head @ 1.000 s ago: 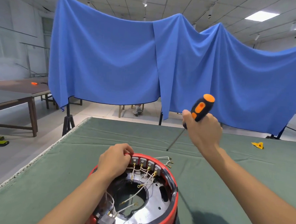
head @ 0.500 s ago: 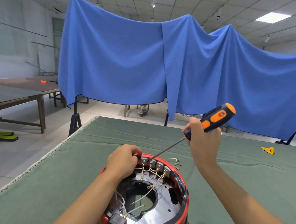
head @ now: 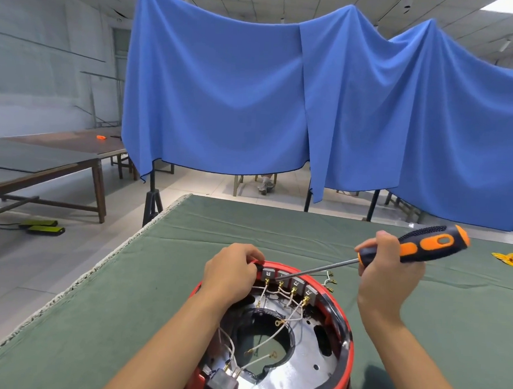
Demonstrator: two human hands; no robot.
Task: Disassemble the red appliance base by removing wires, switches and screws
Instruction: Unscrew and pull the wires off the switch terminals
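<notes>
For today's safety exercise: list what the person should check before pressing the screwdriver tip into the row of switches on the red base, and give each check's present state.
1. Left hand grips the rim of the red base: ok.
2. Right hand holds the screwdriver by its handle: ok.
3. Tip sits at the switches: ok.
4. Tip seated in a screw head: cannot tell.
5. Left fingers clear of the tip: not ok, they lie close beside it.
6. Wires all off the switches: not ok, several remain attached.
</notes>
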